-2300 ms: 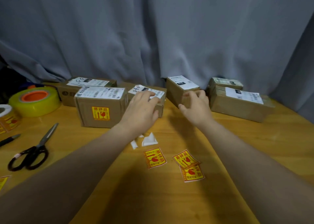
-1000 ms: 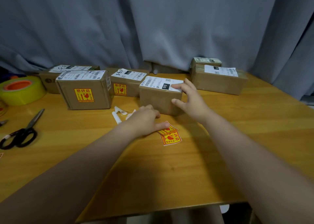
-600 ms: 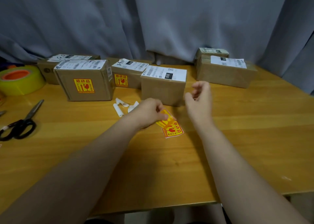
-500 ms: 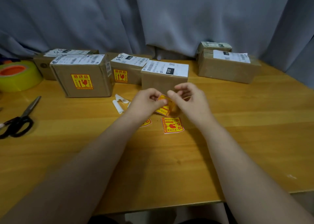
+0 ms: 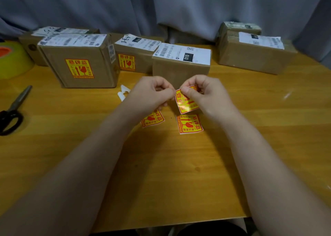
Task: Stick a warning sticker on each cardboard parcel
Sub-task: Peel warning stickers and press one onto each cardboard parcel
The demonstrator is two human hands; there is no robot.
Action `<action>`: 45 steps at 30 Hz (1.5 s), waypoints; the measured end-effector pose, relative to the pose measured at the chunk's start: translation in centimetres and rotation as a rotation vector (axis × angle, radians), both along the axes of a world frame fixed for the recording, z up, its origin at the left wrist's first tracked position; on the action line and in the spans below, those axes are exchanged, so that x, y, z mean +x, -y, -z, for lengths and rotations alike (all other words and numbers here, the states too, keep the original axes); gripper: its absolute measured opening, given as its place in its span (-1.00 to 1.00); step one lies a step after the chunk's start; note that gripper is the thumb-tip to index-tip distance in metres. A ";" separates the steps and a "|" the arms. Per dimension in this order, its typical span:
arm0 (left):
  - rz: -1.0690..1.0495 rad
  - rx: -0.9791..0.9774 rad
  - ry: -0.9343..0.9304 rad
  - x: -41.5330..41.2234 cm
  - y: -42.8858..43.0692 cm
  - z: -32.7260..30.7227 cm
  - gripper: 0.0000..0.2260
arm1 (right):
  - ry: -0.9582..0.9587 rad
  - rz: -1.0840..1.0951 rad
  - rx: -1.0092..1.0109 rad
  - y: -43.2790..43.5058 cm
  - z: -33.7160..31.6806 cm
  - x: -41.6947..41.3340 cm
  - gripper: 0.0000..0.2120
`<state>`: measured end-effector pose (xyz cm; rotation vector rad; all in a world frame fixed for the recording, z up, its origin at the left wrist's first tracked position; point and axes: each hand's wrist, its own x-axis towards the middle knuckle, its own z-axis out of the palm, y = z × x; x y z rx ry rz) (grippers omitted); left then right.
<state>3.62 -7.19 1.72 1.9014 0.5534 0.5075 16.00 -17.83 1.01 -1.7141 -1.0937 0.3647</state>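
A yellow and red warning sticker (image 5: 186,102) hangs above the table, pinched at its top edge by my right hand (image 5: 204,92) and at its left corner by my left hand (image 5: 152,92). Directly behind my hands stands a brown cardboard parcel (image 5: 180,69) with a white shipping label and a bare front face. Two more stickers lie flat on the table, the left sticker (image 5: 153,119) and the right sticker (image 5: 189,124). The large parcel (image 5: 80,62) and the smaller parcel (image 5: 134,57) each carry a sticker on the front. Two parcels (image 5: 254,51) sit stacked at the back right.
White backing scraps (image 5: 123,92) lie beside my left hand. Scissors (image 5: 12,110) rest at the table's left edge, with a yellow tape roll (image 5: 12,60) behind them. Another parcel (image 5: 35,40) sits at the back left. A grey curtain hangs behind the wooden table (image 5: 179,173).
My right hand let go of the middle parcel after pulling it forward. My left hand lifted a sticker off the table, and both hands now pinch it.
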 end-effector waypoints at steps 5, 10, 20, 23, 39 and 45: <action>0.005 -0.015 -0.033 0.0 0.0 0.2 -0.87 | 0.090 -0.060 -0.036 0.2 0.0 -0.3 -0.88; 0.062 -0.069 -0.051 -0.2 0.0 0.1 -0.85 | 0.131 -0.095 -0.059 0.5 0.0 -0.3 -0.80; 0.116 -0.090 -0.065 -0.5 -0.1 0.0 -0.86 | 0.148 -0.144 -0.101 1.0 -0.6 -0.5 -0.91; 0.139 -0.093 -0.075 -0.6 -0.1 -0.1 -0.85 | 0.144 -0.157 -0.116 1.1 -0.7 -0.4 -0.93; -0.002 -0.216 0.220 0.2 0.7 0.3 -0.87 | 0.130 0.037 0.228 0.6 -0.1 -0.9 -0.90; -0.017 -0.203 0.251 0.1 0.7 0.3 -0.87 | -0.061 -0.010 0.201 0.7 -0.5 -1.2 -0.92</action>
